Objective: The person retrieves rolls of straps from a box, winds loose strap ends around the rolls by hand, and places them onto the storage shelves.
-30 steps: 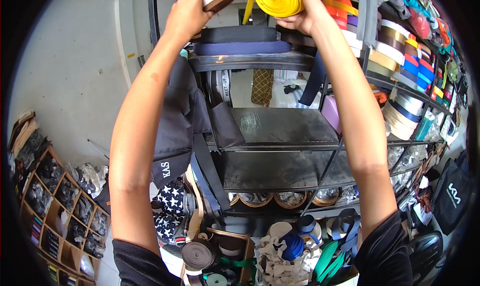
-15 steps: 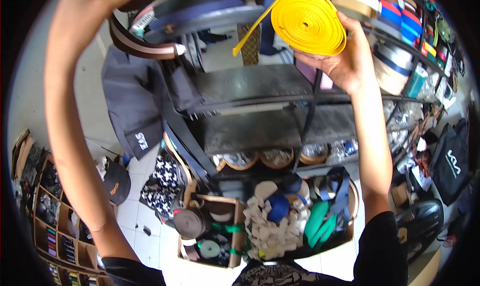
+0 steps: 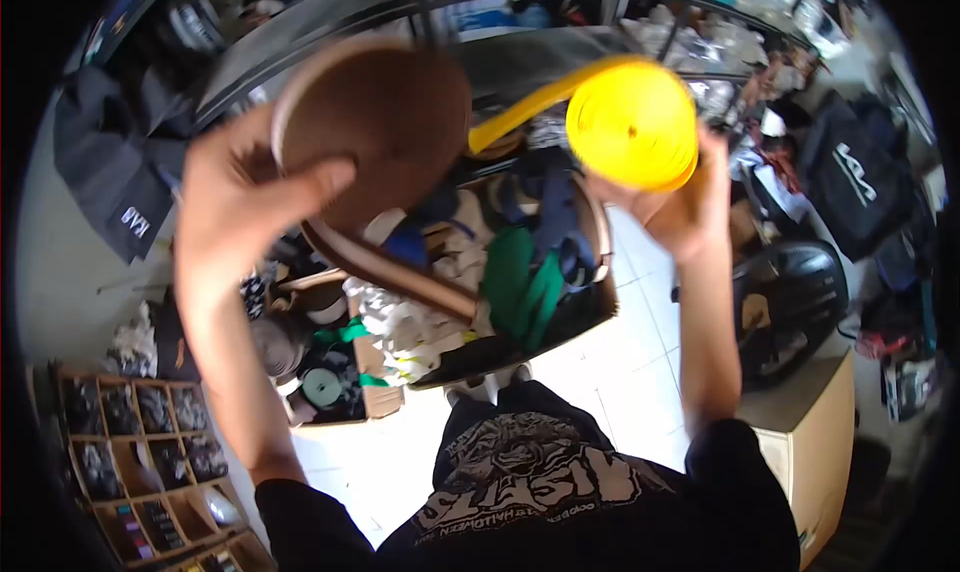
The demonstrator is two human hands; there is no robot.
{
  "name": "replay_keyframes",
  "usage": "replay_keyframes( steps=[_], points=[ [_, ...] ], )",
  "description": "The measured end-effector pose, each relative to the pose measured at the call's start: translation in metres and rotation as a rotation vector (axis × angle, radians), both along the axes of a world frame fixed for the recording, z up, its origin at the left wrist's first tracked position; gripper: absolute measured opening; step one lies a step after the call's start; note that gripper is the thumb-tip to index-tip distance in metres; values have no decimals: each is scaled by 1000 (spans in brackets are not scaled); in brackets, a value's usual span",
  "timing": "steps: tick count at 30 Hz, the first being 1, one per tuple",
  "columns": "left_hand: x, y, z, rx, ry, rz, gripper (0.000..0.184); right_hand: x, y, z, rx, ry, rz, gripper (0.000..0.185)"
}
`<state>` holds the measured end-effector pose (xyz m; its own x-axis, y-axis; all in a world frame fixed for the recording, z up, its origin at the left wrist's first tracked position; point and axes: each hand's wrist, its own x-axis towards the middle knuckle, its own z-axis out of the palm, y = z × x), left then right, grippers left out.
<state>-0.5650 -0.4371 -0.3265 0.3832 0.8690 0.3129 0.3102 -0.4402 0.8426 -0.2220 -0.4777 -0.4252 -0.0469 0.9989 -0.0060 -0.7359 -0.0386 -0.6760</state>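
Note:
My left hand [image 3: 245,192] grips a large brown roll of webbing [image 3: 400,132], thumb across its flat face. A loose brown end with a pale stripe hangs from the roll and slants down to the right. On the other side, my right hand [image 3: 690,202] holds a smaller yellow roll of webbing [image 3: 632,127] from below and the right. Its free yellow tail reaches left toward the brown roll. Both rolls are held up in the air, somewhat blurred, and the fingertips behind them are hidden.
Below are boxes of scraps, with green strap pieces [image 3: 520,282] and a small pale green roll [image 3: 321,387]. A compartment shelf [image 3: 140,442] stands lower left, a black chair [image 3: 795,312] and wooden cabinet [image 3: 810,452] at right. Dark metal shelving [image 3: 540,62] runs across the top.
The view has turned down and to the right, away from the upper shelves. The brown roll, mostly out of frame before, is now in full view, lowered beside the yellow roll.

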Motion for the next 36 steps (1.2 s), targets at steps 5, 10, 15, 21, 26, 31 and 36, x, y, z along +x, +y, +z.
replay_keyframes(
  steps=[5,10,15,21,26,31,36],
  points=[
    [54,-8,-96,-264,-204,-83,36,36,-93,-41,-148,85,-226,70],
    [89,-7,-155,-300,-132,-45,37,57,-148,-63,-183,123,-295,66],
    [126,-16,-180,-547,-276,-39,38,103,-176,-87,-201,103,-348,71],
    [185,-37,-225,-644,-487,107,42,196,-177,-111,-238,119,-365,69],
    [194,-76,-307,-733,-459,471,42,263,-158,-118,-361,108,-310,67],
    [191,-106,-368,-628,-643,637,40,305,-101,-132,-433,135,-67,68],
    [200,-106,-345,-678,-159,902,48,312,-28,-135,-485,197,114,66]
  ],
)
